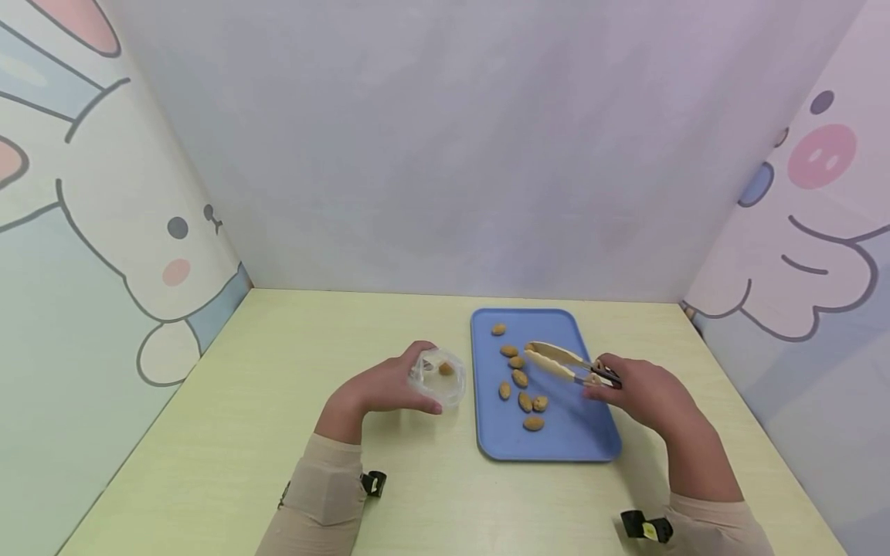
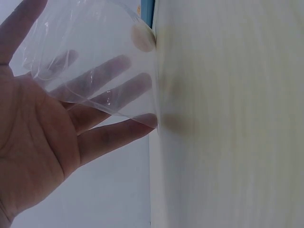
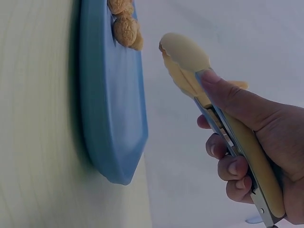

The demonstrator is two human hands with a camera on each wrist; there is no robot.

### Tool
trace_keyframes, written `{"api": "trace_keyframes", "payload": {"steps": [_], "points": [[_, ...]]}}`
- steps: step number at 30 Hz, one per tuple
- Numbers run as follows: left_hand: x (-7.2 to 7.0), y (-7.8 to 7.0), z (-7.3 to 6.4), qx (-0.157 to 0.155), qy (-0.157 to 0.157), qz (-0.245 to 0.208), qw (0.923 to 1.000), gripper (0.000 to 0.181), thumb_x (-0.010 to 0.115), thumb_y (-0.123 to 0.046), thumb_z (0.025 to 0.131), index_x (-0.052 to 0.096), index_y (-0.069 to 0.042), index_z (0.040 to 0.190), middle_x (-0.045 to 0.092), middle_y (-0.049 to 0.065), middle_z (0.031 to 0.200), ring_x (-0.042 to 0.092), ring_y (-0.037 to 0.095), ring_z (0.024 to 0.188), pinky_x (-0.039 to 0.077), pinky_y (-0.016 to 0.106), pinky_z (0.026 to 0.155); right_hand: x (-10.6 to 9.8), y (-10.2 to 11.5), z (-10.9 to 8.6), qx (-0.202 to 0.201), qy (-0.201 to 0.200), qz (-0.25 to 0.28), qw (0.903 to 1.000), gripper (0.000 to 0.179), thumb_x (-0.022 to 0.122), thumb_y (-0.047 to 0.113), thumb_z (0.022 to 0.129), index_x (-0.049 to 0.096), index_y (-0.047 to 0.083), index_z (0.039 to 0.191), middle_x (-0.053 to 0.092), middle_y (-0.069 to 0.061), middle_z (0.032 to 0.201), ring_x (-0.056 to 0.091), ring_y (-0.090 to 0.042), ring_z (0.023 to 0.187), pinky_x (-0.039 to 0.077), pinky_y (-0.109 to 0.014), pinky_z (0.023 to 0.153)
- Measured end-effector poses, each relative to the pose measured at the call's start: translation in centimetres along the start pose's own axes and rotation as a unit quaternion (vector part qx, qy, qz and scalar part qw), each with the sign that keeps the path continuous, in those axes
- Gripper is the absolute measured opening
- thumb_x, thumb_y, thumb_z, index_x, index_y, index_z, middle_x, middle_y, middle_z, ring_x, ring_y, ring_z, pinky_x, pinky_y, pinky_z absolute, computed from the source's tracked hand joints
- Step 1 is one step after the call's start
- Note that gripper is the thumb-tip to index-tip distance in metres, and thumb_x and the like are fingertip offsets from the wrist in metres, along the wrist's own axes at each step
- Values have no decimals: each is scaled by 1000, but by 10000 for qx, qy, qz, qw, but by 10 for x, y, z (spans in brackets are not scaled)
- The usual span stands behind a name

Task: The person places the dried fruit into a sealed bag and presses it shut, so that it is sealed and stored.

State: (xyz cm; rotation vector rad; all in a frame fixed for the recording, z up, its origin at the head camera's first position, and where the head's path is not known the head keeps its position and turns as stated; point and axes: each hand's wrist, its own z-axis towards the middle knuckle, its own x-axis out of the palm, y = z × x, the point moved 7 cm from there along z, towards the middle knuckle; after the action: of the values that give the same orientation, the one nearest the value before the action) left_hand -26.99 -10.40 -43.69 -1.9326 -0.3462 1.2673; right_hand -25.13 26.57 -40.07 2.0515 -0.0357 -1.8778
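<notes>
My left hand [image 1: 389,384] holds a clear plastic container [image 1: 453,386] by its side, thumb and fingers on opposite sides. One brown nut [image 1: 446,369] shows inside it; the left wrist view puts the container's base at the tabletop. In my right hand [image 1: 650,394] is a pair of tongs [image 3: 247,152] with cream-coloured scalloped tips, held above the blue tray [image 1: 577,444]. A bit of brown shows at the tips, but whether a nut is pinched there I cannot tell. Several wrinkled brown nuts [image 1: 520,378] lie scattered on the tray.
The pale yellow table [image 1: 278,347] runs back to a plain light wall [image 1: 445,154]. Side panels with a cartoon rabbit [image 1: 132,232] and a cartoon pig [image 1: 799,232] stand left and right. The tray's raised rim lies just right of the container.
</notes>
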Motion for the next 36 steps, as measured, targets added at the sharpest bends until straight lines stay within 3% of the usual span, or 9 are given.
{"api": "trace_keyframes", "payload": {"steps": [20,36], "points": [[0,-3,-1,100,5,-24,9999,96,86,-55,64,32,-35,140,60,0,102,57,19,86,44,37,80,-14,21,-7,-397,-596,-96,9974,36,72,52,83,48,25,83,41,6,64,37,-11,55,28,-30,51],[1,0,1,67,33,-23,10000,97,85,-57,64,31,-34,141,60,-1,103,57,18,88,44,37,82,-26,48,-14,-902,-1257,-406,9871,35,72,55,81,57,28,96,41,13,67,37,-4,55,29,-27,51]]}}
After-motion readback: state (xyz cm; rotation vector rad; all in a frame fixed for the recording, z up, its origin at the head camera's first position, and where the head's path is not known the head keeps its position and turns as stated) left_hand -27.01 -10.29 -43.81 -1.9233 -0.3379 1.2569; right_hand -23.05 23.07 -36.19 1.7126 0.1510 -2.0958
